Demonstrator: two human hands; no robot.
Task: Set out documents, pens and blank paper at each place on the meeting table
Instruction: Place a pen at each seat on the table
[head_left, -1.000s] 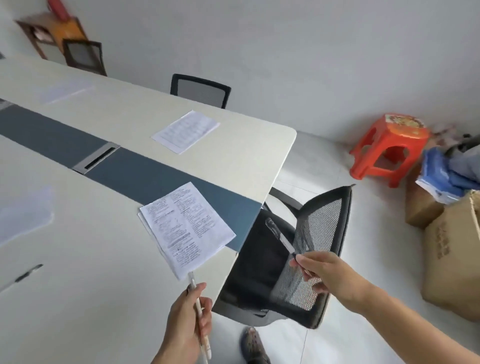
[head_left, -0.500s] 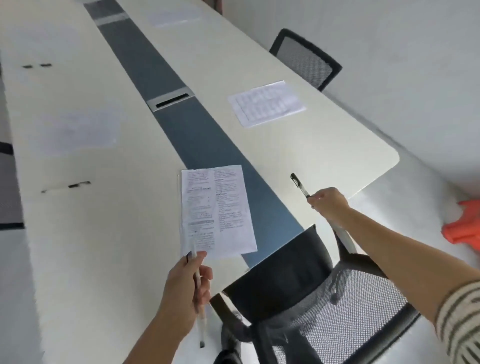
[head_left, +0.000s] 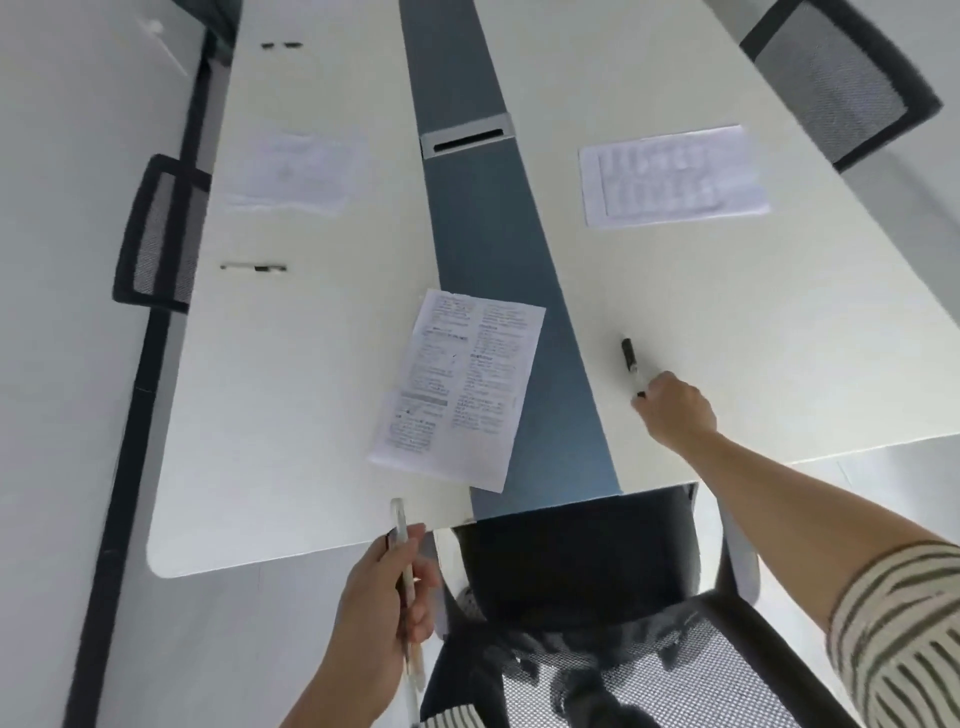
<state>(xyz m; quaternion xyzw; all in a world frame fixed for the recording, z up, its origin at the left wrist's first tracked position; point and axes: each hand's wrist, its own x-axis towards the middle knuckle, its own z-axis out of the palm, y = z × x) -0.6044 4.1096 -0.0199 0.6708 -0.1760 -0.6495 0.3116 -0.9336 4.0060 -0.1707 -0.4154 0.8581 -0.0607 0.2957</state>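
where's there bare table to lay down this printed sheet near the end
Bare top lies left of the held sheet, below the left-side pen, down to the table end. Right half is busier: right hand with pen.

I'm seeing soft, even daylight, no hard shadows; the far papers look washed and blurred, and the table edges bow with wide-angle distortion.

A printed sheet lies at the counter's near edge, overlapping the centre strip. Right of the strip, a pen lies near that edge, with papers farther back. Left of the strip, another pen lies near the left edge, papers behind it. A chair stands at the near edge.
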